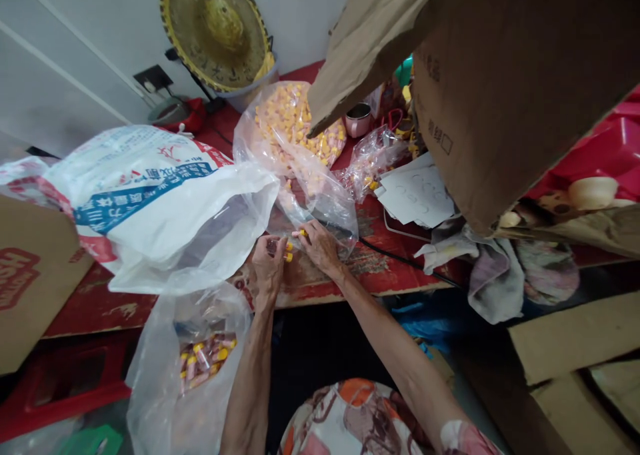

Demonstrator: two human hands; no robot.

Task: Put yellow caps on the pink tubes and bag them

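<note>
1. Patterned fabric [353,418] lies nearest, at the lower edge, and bare forearms reach past it to a worn red tabletop [400,275].
2. Fingers of the left hand [269,272] are curled together around small yellow-tipped pieces [289,255].
3. Fingertips [306,231] of the right hand [320,245] are pinched on a pink-and-yellow piece [300,232].
4. Such small pieces are best kept in a fingertip pinch, low over the plastic, so that none are dropped.
5. More pieces are held in a clear plastic bag [203,365] below the left hand and in a fuller bag [295,125] beyond.
6. What the pieces are cannot be told, and a cardboard box [500,88] hides the upper right.
</note>
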